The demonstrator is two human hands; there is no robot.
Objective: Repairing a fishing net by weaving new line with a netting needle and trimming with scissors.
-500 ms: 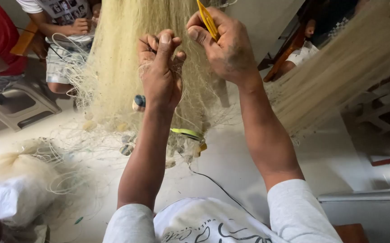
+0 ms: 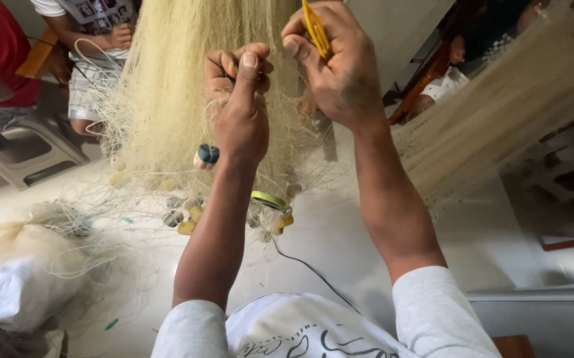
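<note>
1. Key relation: the hanging net (image 2: 187,86) lies directly ahead of both hands, its long axis roughly vertical. The left hand (image 2: 240,109) is pressed right into the mesh; the right hand (image 2: 336,63) sits just beside it, to the right and slightly higher.
2. Left hand: closed, fingers curled w/ thumb up, a few strands of the net pinched. The exact strand can't be told.
3. Right hand: closed on a yellow netting needle (image 2: 316,30), held near-upright between thumb and fingers, tip out of frame at the top, just right of the pinched spot.
4. Net: fine pale-yellow monofilament, thin and translucent, bunched dense at top, fraying to loose loops lower down.
5. Bottom edge of net: small rounded floats (image 2: 186,227), yellowish and greyish, plus a blue-and-cream float (image 2: 206,155) hanging near the left wrist. A yellow-green ring-like piece (image 2: 268,199) is seen behind the left forearm.
6. Floor (image 2: 340,232): smooth, pale, glossy; a dark thin cord (image 2: 313,272) is trailed across it.
7. White sack (image 2: 8,292) w/ heaped net at lower left. A second net sheet (image 2: 499,113) is stretched at right.
8. Another person (image 2: 91,46) is seated behind the net, hands on it.
</note>
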